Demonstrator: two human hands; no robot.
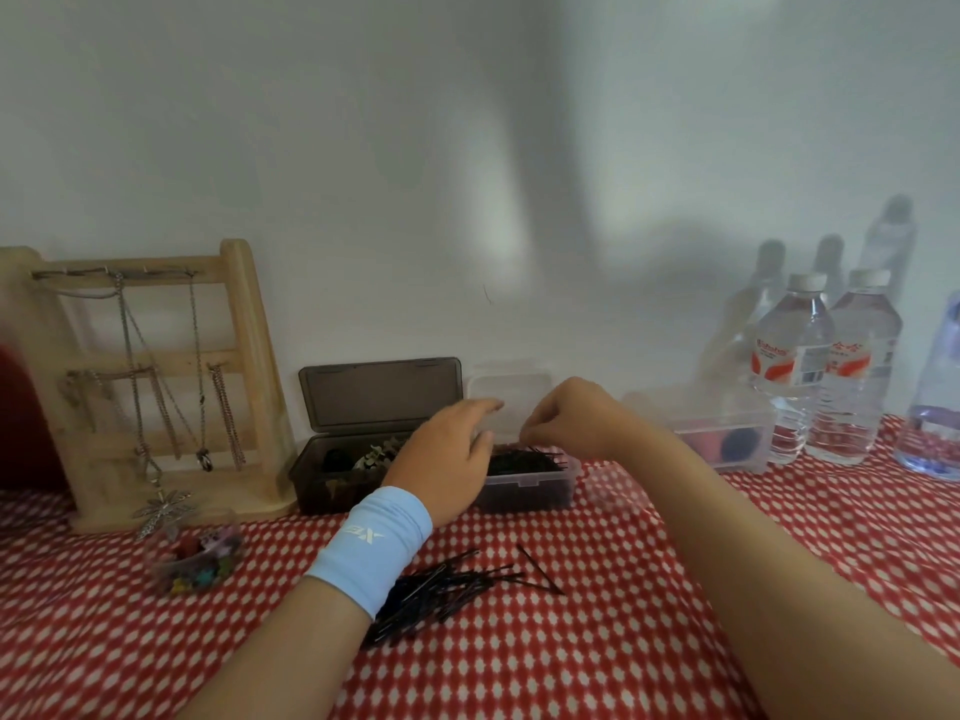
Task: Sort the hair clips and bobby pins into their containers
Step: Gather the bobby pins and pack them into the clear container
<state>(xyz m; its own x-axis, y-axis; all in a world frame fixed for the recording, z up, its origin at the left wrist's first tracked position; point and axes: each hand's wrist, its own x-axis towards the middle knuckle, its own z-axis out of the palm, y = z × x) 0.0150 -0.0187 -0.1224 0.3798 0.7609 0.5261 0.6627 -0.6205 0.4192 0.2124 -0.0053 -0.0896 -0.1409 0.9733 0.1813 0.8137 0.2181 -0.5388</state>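
A small clear box (540,480) full of black bobby pins stands at the back of the table with its lid up. My left hand (447,454), a light blue wristband below it, rests against the box's left side with fingers spread. My right hand (571,418) hovers over the box, fingertips pinched together above the pins; whether it holds a pin is too blurred to tell. A loose pile of black bobby pins (447,589) lies on the cloth in front. Left of the clear box, a dark smoky box (332,475) with its lid open holds hair clips.
A wooden jewellery stand (156,387) with hanging chains is at the left. A small tub of coloured clips (197,563) sits before it. A clear container (722,433) and several water bottles (795,366) stand at the right. A red-and-white cloth (571,657) covers the table.
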